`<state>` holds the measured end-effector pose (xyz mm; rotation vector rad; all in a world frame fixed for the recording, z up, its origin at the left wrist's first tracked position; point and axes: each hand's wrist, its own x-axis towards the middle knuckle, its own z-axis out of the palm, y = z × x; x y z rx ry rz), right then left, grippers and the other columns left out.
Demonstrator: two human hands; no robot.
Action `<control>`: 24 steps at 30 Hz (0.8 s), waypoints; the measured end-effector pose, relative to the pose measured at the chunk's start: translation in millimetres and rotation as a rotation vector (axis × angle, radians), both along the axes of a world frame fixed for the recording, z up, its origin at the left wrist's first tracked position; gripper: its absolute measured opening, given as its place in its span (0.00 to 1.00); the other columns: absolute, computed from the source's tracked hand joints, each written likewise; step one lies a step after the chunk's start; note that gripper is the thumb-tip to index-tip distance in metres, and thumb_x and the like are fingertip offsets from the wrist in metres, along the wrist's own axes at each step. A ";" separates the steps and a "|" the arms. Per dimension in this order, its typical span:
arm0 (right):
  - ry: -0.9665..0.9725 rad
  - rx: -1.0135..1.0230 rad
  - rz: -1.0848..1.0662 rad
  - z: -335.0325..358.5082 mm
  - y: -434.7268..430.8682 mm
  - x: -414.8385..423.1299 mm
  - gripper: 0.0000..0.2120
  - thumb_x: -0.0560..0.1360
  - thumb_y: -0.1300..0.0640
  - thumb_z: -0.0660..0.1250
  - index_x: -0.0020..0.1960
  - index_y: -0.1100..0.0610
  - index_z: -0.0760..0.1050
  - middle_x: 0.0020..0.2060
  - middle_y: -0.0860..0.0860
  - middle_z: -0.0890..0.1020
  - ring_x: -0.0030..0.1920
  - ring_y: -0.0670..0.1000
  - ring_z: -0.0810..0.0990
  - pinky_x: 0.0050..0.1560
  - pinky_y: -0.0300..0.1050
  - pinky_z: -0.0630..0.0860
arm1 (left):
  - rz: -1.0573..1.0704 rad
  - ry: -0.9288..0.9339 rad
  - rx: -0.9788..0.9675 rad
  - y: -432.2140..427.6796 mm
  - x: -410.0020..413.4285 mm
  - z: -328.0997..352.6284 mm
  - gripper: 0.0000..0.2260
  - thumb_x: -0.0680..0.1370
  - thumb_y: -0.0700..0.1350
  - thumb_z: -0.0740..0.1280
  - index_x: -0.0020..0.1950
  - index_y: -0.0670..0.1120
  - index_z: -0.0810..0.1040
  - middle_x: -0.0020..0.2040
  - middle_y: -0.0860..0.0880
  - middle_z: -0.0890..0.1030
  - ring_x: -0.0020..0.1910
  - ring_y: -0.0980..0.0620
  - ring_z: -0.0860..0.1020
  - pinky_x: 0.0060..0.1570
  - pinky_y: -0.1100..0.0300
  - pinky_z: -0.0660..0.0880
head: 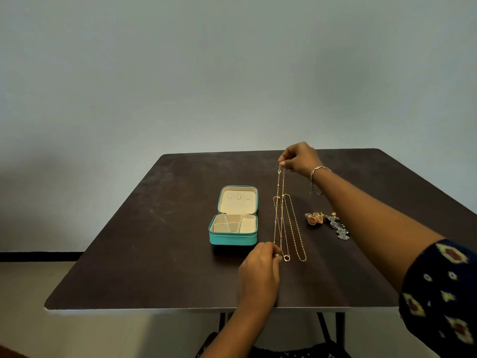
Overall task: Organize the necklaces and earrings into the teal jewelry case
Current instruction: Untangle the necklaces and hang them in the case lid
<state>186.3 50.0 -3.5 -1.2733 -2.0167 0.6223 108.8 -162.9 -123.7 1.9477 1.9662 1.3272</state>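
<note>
**Head view: a gold necklace stretched between two hands beside the open case**

Head camera looks down on a teal jewelry case (233, 239) lying open on a dark brown table (154, 254), its lid tipped back to show a cream lining with three small tabs, its base split into cream compartments that look bare. Just right of the case, a thin gold necklace (280, 202) is held taut. The right hand (300, 158), beyond the case's far right corner, has its fingertips pinched shut on the chain's clasp end. The left hand (259, 270), just off the case's near right corner, is closed around the chain's lower end, by a small ring-shaped pendant (286, 258). Right of that chain, a second gold necklace (296, 228) lies in a long loop on the table. Farther right of the case sit rose-gold earrings (315, 218) and, touching them, a silver-grey cluster of jewelry (340, 231), partly hidden by the right forearm. A chain bracelet (316, 171) circles the right wrist, and a dark floral sleeve (444, 293) covers the upper arm.
</note>
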 end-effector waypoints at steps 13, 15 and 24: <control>-0.138 -0.065 0.007 -60.9 34.4 -24.1 0.01 0.71 0.64 0.68 0.42 0.61 0.79 0.44 0.56 0.83 0.47 0.51 0.79 0.55 0.47 0.75 | 0.184 0.315 0.001 16.1 1.5 -17.5 0.16 0.56 0.48 0.80 0.35 0.52 0.75 0.33 0.55 0.75 0.26 0.59 0.74 0.24 0.71 0.57; -0.146 -0.084 0.020 -67.3 36.8 -28.6 0.02 0.71 0.65 0.68 0.43 0.61 0.79 0.44 0.55 0.83 0.48 0.51 0.80 0.55 0.47 0.75 | 0.191 0.317 0.003 17.0 0.8 -18.9 0.16 0.57 0.49 0.80 0.35 0.52 0.75 0.33 0.55 0.76 0.26 0.59 0.74 0.24 0.70 0.57; -0.196 -0.144 0.043 -88.7 47.0 -41.8 0.02 0.72 0.64 0.67 0.43 0.59 0.79 0.42 0.52 0.81 0.44 0.48 0.78 0.55 0.46 0.76 | 0.210 0.328 -0.010 19.6 0.3 -20.6 0.17 0.55 0.51 0.80 0.34 0.53 0.74 0.32 0.56 0.75 0.26 0.60 0.74 0.25 0.71 0.56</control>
